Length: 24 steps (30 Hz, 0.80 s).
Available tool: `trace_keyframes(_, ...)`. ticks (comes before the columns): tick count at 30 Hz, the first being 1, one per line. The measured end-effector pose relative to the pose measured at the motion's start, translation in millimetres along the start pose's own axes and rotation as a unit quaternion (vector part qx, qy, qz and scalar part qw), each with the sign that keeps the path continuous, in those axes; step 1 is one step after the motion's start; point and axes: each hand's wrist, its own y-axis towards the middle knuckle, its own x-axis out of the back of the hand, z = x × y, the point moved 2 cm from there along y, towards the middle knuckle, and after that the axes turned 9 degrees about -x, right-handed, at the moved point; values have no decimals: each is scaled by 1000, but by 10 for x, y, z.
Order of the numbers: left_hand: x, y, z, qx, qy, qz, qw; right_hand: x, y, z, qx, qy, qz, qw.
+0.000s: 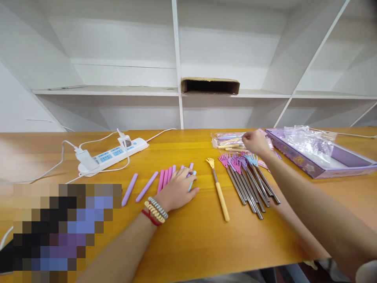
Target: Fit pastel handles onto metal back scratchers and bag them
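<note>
The left hand (pixel 179 189) lies palm down over coloured handles (pixel 161 181), any grip hidden. Just right of it lies the yellow back scratcher (pixel 220 196), long axis running near to far, nearer this hand than the right hand (pixel 255 142), curled at the plastic packet (pixel 226 142), its grip uncertain.

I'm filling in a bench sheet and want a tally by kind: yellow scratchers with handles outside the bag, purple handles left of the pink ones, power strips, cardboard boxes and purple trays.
Yellow scratcher: 1
Purple handles left of the pink handles: 2
Power strip: 1
Cardboard box: 1
Purple tray: 1
Total: 6
</note>
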Motion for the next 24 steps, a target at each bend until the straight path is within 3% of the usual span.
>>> trace_keyframes(5,23,-27,16,14,2,8,1000,-116,837,-265,0,-80,-15,997)
trace_keyframes(11,23,-36,23,19,-11,-3,1000,-305,1548,-612,-1,-138,63,988)
trace_keyframes(17,35,-32,45,20,5,-28,999,-498,1980,-844,-12,-157,117,980)
trace_keyframes(24,-26,-30,158,-3,58,-56,997,-934,2201,-930,-13,-135,264,955)
